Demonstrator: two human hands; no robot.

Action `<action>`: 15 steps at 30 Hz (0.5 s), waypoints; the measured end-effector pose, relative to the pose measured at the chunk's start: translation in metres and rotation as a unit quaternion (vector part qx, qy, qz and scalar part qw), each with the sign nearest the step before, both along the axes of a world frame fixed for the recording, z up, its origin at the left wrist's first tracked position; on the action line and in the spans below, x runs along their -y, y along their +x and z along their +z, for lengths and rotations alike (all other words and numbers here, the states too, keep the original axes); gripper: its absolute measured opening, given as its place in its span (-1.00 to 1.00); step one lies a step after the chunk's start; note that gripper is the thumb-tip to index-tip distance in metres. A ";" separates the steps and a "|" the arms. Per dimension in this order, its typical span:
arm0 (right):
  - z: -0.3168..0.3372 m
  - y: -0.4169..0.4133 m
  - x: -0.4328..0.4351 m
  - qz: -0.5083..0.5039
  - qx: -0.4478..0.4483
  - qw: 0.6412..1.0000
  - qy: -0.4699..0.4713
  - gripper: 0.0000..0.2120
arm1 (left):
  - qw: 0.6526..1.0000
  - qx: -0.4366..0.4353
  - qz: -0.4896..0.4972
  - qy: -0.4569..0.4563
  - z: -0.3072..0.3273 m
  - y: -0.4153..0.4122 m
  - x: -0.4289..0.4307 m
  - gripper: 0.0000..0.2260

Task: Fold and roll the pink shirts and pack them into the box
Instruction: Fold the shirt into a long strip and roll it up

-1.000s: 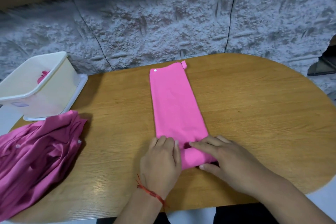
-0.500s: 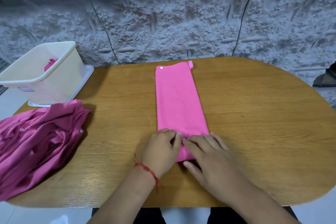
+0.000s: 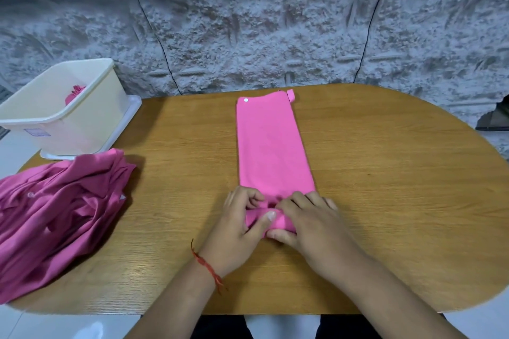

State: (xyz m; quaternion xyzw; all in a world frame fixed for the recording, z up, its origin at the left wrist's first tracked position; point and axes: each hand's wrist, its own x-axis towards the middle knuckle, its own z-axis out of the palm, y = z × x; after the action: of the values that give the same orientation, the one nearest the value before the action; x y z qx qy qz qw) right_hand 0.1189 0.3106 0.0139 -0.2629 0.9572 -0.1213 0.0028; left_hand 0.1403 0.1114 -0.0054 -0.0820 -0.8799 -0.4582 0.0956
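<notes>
The bright pink shirt (image 3: 271, 146) lies in the middle of the oval wooden table (image 3: 385, 201), folded into a long narrow strip that runs from the near side to the far edge. Its near end is turned up into a small roll (image 3: 263, 219). The left hand (image 3: 234, 231) grips the left part of this roll, fingers curled over the top and thumb pressed on the near side. The right hand (image 3: 311, 226) grips the right part, fingers bent over the cloth and thumb tucked against the roll's near edge. At the strip's far end a white snap button (image 3: 246, 100) shows on the left corner and a small pink loop (image 3: 291, 95) sticks out at the right corner.

A red thread bracelet (image 3: 206, 267) circles the left wrist. Near left, a loose pile of darker pink shirts (image 3: 55, 215) hangs over the table's edge. Just beyond it, at far left, stands the cream plastic box (image 3: 82, 124) on its white lid (image 3: 129, 113); inside it a rolled pink shirt (image 3: 75, 93) shows against the far wall. A small label (image 3: 37, 132) on the box's near wall is too blurred to read. Behind the table is a rough grey stone-patterned wall (image 3: 248, 36).
</notes>
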 end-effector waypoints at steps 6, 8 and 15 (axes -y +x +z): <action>0.001 -0.010 -0.001 0.036 -0.001 0.999 0.016 -0.38 | 0.998 -0.044 0.036 -0.004 0.000 0.001 -0.006 -0.74; 0.000 -0.011 0.000 0.038 -0.012 0.999 0.003 -0.38 | 0.999 -0.029 0.040 0.002 -0.002 0.000 -0.006 -0.76; -0.019 -0.012 -0.020 0.002 0.054 0.947 -0.315 -0.62 | 0.985 0.121 0.047 0.111 0.006 -0.018 -0.008 -0.56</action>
State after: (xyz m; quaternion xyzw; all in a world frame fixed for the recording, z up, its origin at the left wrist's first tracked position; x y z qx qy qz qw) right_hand 0.1066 0.3303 -0.0050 -0.2457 0.8678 -0.4309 -0.0285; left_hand 0.1227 0.1196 0.0009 0.0267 -0.8317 -0.5543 0.0182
